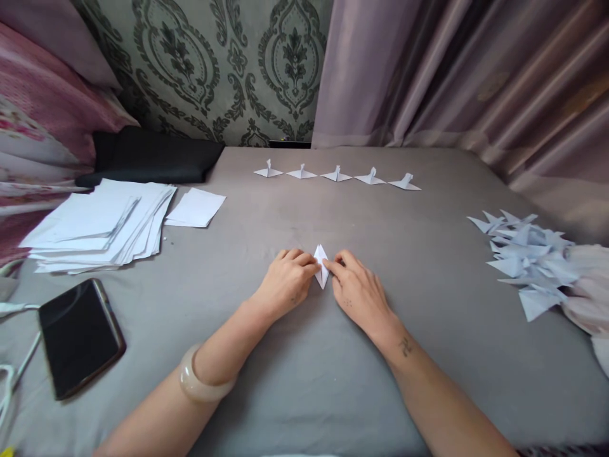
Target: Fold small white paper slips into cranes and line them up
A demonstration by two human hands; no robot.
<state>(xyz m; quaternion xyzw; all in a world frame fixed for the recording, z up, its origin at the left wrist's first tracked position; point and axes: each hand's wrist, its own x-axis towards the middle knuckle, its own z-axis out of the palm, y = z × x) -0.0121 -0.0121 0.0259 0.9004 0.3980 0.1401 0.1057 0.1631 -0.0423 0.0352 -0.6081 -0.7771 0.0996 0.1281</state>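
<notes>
A small white folded paper [322, 277], shaped like a narrow diamond, lies on the grey cloth in front of me. Its upper end is split into two points, and a centre crease runs down it. My left hand [287, 280] grips its left edge with thumb and curled fingers. On the opposite edge, my right hand [360, 291] pinches the paper near the middle. The fingertips of both hands cover part of its sides.
Several folded paper birds [337, 174] stand in a row at the back. A paper stack [104, 222] and smaller sheets [196, 207] lie left, near a phone [80, 336], white cable [21, 362] and black cloth [157, 154]. More folded paper pieces [528, 254] are heaped right.
</notes>
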